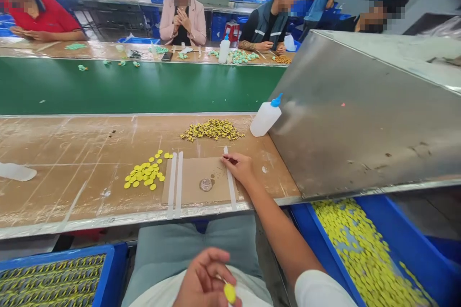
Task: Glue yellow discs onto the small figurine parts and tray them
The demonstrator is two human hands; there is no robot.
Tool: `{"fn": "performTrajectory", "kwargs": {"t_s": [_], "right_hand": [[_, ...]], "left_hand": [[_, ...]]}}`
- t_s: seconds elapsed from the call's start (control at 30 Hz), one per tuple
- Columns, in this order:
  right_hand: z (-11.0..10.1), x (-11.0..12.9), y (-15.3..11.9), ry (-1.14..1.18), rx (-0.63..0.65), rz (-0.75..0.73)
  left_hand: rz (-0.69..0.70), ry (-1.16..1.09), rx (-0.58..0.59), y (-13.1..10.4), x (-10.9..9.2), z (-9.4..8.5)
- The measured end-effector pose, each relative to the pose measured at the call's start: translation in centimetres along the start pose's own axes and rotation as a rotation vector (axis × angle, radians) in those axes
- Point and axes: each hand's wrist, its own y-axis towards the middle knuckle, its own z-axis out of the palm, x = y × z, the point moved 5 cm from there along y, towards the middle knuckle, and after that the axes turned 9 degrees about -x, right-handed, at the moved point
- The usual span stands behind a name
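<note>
My left hand (207,280), low in front of my lap, pinches a yellow disc (229,292) between thumb and fingers. Out over the table, my right hand (239,167) has its fingertips pressed together at the far right corner of a taped cardboard sheet (192,172); whatever they hold is too small to make out. On the sheet lies a small round dish (206,184) with dark specks beside it. Left of the sheet is a loose group of yellow discs (146,172). Beyond it sits a heap of small yellow-and-dark pieces (212,129).
A white squeeze bottle (265,119) leans by the metal box (360,120). A blue bin (399,240) of yellow discs stands lower right, a blue tray (108,273) of finished-looking pieces lower left. Beyond the green belt (144,84), several people sit at another bench.
</note>
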Motion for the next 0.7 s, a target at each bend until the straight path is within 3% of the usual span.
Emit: {"fn": "performTrajectory", "kwargs": {"t_s": [0.13,0.27,0.5,0.7], "right_hand": [[0.0,0.2,0.1,-0.029,0.008,0.004],[-0.1,0.2,-0.1,0.002,0.019,-0.004],[-0.5,0.1,-0.1,0.107,0.0,0.007],[-0.5,3.3,-2.0,0.255,-0.05,0.02]], "left_hand": [[0.27,-0.126,-0.231,1.2,-4.3,-1.5],[0.369,-0.216,-0.327,1.5,-7.1,-1.9],[0.444,-0.308,-0.3,2.0,-8.2,-2.3],[0.494,-0.316,-0.314,2.2,-8.7,-2.9]]}}
